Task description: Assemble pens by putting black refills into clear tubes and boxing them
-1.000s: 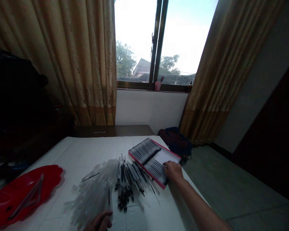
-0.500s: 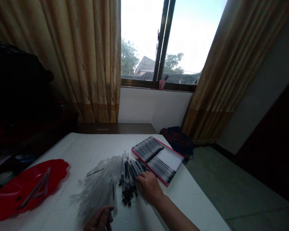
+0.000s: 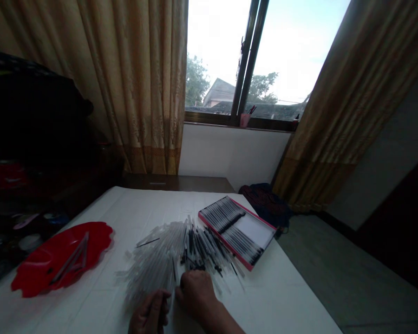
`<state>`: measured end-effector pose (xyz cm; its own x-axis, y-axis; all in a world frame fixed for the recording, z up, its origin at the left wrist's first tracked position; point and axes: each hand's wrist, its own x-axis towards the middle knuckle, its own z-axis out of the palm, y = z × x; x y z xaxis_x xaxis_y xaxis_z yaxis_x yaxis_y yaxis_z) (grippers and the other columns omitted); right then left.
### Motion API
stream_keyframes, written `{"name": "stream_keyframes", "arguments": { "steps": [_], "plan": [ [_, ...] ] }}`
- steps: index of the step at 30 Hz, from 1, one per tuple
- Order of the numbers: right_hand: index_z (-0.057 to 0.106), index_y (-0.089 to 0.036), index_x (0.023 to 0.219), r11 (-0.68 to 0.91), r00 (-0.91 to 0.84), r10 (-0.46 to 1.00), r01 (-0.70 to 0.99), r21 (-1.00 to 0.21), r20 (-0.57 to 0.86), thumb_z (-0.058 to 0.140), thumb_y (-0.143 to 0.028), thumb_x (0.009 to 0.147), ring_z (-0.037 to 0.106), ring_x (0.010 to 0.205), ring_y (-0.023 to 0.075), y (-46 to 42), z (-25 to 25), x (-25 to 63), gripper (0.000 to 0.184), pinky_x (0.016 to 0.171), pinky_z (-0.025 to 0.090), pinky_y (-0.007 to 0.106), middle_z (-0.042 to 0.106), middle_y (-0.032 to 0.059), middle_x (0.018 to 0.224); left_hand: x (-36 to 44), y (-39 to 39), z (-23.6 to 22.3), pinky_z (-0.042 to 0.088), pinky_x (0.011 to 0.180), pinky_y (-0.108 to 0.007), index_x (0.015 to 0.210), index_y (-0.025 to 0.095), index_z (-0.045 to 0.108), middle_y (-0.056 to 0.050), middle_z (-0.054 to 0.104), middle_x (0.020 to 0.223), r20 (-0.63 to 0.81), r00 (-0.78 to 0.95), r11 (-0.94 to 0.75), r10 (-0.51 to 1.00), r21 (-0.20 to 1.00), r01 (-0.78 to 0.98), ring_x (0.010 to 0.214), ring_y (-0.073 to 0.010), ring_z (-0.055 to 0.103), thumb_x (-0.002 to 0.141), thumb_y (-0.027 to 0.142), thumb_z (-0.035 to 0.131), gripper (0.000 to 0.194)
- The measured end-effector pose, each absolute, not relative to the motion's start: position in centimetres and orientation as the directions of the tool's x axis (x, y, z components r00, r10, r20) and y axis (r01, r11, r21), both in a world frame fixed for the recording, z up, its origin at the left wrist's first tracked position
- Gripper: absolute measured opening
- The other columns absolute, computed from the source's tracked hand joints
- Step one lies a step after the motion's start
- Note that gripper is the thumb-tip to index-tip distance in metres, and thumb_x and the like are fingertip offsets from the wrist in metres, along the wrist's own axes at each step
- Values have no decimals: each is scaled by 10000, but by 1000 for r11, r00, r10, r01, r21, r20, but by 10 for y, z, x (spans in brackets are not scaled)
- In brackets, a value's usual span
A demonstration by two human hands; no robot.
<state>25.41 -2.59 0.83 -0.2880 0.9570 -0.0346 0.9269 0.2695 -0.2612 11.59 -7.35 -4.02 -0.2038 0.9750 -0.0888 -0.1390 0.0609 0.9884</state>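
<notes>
Readable text: none could be made out anywhere.
Pens point(image 3: 181, 253): any marks on the barrels were too small to read.
Box point(image 3: 226, 248): no lettering showed on its pink rim or white base.
Plate point(image 3: 97, 241): the red surface showed no print.
Cup point(image 3: 244, 120): the pink cup on the sill was too small and distant for any label to be read.

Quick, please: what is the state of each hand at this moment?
Left hand: closed, seemingly holding a pen refill.
Right hand: closed at the refill pile; cannot tell if it holds any.
</notes>
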Motion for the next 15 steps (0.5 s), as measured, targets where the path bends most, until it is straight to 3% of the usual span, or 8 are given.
{"name": "stream_keyframes", "arguments": {
  "steps": [7,10,12,15],
  "plan": [
    [738,-196,758,154,-170,985,911,-382,-9,532,-240,736,699,773,239,-37,13,277,212,612,423,259,753,101,787,116,-73,-52,433,325,-196,752,172,695,10,602,525,-21,-169,17,985,1000,-25,414,-123,561,687,696,579,541],
    [732,-209,722,151,-178,984,870,-469,-14,525,-212,732,689,713,196,-50,10,288,207,563,376,230,751,68,745,115,-70,-59,464,329,-197,899,196,699,-6,661,608,170,-169,-136,971,972,193,444,-135,605,790,613,533,462],
    [734,-211,724,164,-210,977,836,-524,-29,529,-190,726,683,696,176,-60,9,294,206,553,363,218,751,55,738,113,-68,-58,554,465,-218,1028,230,677,-44,725,807,418,-89,-342,904,833,435,631,-166,693,854,499,522,356],
    [747,-206,763,193,-282,957,801,-567,-73,549,-163,713,693,723,185,-71,7,301,209,572,379,213,760,63,772,112,-65,-45,572,777,-286,1148,284,632,-81,683,1128,704,213,-589,678,347,730,1007,-209,661,905,330,487,287]
  ]
}}
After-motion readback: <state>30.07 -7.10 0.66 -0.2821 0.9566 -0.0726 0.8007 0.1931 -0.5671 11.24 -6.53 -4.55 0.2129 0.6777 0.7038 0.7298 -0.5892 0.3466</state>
